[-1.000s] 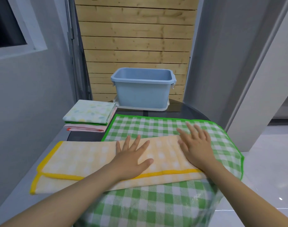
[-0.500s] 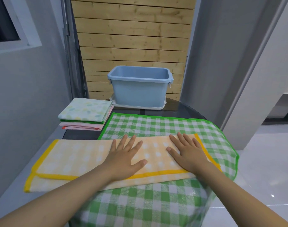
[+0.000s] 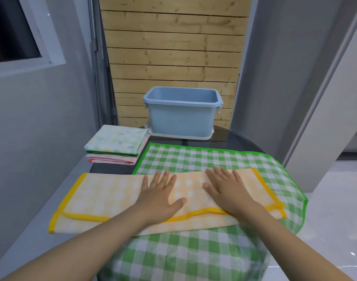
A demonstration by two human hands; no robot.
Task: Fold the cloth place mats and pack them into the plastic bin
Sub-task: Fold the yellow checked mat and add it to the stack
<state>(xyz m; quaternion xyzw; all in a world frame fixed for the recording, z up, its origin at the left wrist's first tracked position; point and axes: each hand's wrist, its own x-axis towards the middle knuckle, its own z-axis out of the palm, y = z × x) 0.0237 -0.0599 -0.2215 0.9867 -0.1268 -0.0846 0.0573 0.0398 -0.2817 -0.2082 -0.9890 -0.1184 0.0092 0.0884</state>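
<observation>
Head cam: both hands [image 3: 160, 196] [image 3: 227, 191] flat, open on yellow mat [image 3: 112, 196]; dark, prob. glass table [image 3: 230, 136], wood-slat wall [image 3: 173, 47].

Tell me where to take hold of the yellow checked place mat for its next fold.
Probably its two left corners: the yellow checked place mat lies as a long half-folded strip, its left end free and overhanging the dark round table. Come from the left with the left hand while the right hand pins the right half flat.

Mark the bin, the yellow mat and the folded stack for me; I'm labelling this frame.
bin [image 3: 181, 120]: head view, front wall.
yellow mat [image 3: 108, 191]: head view, bare left part of the top layer.
folded stack [image 3: 117, 140]: head view, top cloth's face.
</observation>
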